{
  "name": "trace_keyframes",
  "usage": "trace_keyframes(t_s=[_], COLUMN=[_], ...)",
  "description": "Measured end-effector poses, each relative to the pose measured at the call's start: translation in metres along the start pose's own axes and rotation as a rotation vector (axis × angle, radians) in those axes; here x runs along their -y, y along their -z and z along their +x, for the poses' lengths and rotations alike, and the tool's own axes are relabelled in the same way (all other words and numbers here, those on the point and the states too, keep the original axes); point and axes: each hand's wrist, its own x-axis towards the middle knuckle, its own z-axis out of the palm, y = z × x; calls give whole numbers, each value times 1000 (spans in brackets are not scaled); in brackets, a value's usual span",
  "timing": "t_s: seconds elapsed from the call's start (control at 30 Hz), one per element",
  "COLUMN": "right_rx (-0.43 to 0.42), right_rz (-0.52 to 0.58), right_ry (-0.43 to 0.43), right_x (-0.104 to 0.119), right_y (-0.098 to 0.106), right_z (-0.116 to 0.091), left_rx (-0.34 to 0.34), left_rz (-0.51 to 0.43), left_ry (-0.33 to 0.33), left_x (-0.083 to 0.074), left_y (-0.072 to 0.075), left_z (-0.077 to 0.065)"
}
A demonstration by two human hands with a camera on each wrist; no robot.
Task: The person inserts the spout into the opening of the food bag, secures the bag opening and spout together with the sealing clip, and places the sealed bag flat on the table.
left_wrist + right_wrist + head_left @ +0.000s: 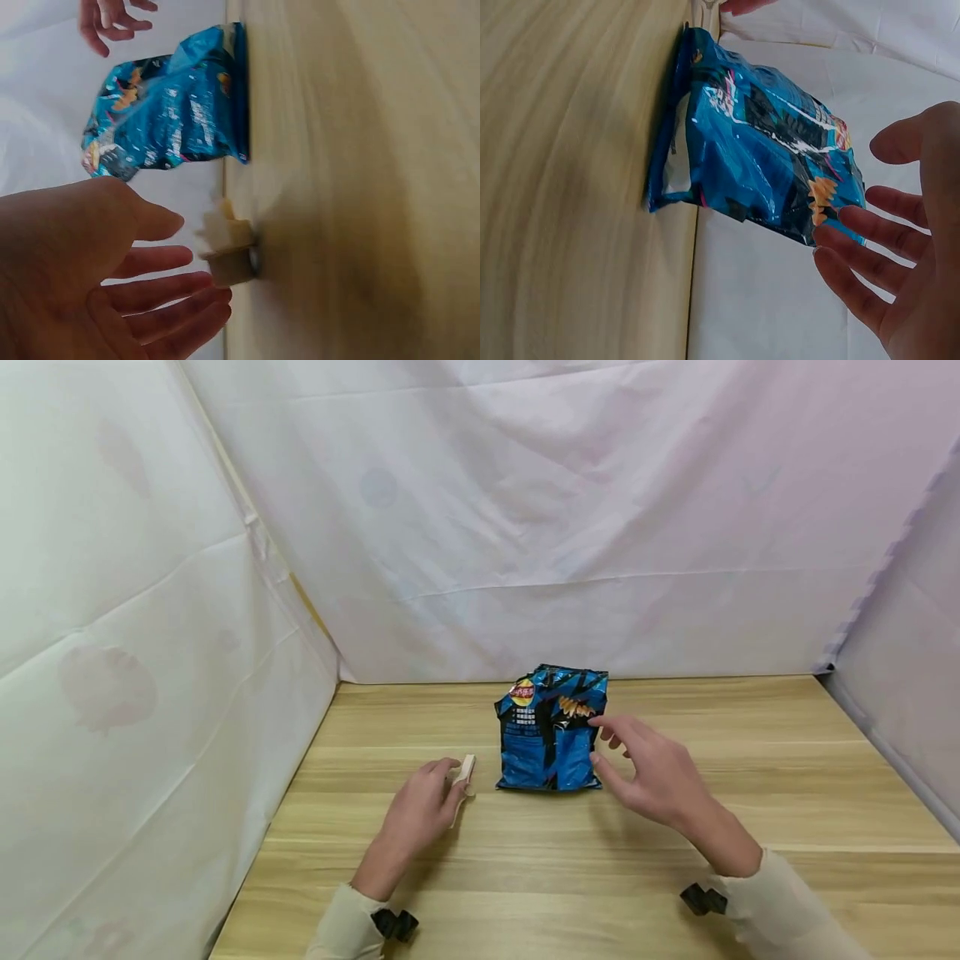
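A blue and black crisp bag [551, 752] stands upright on the table, its top crumpled and its front showing crisps and a round yellow and red logo. My right hand [652, 768] is at the bag's right side, thumb and fingers spread apart, fingertips right at its edge. To the left of the bag, a small beige and white piece [231, 251] with a narrow strip on top rests on the table, blurred in the left wrist view. Around it reaches my left hand [422, 802], fingers loosely bent and fingertips close to it; part of the piece is hidden behind the hand in the head view.
The wood-grain table [555, 877] extends under both arms. White cloth sheets [525, 527] hang behind the table and along its left and right sides. A small black device [395, 925] sits at the left cuff, another [703, 899] at the right.
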Motion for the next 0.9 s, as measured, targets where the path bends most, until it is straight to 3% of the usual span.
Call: trace_keyframes(t_s=[0.2, 0.9], right_rx=[25, 60], right_rz=[30, 89], right_ry=[12, 17], right_x=[9, 24], right_y=[-7, -30], right_z=[-4, -10], left_rx=[31, -2], left_rz=[-50, -204], left_ry=[50, -16], left_x=[11, 9], left_y=[-10, -10], left_z=[1, -3])
